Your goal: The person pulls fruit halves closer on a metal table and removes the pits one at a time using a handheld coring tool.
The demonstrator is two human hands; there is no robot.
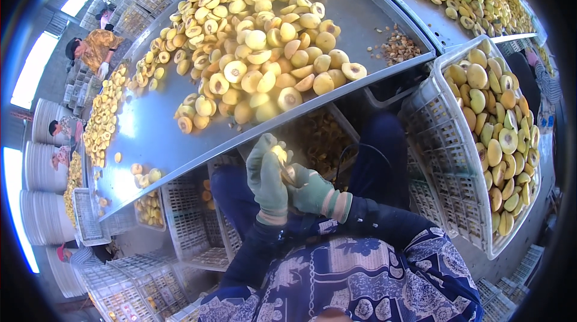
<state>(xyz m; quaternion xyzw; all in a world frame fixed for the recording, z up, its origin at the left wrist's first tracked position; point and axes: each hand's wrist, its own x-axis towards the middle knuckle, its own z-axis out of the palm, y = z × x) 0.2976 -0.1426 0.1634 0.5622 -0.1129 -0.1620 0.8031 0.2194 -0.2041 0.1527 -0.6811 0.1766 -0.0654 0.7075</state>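
My left hand [267, 180], in a pale green knit glove, holds a yellow halved fruit [279, 154] in front of the table's edge. Close against it, my gloved right hand [315, 191] grips a small metal tool [287, 172], partly hidden by the fingers; its exact kind cannot be told. Beyond both hands, a large heap of halved yellow fruit [270, 51], some halves with brown hollows, lies on the metal table [167, 155]. A small pile of brown fruit pits [399, 49] sits near the table's right corner.
A plastic crate [444, 159] full of fruit halves stands at my right. Under the table is a crate with dark contents [320, 141]; more crates [194, 223] stand at left. Another table [419, 2] bears fruit. A person in an orange top [101, 49] and others are at far left.
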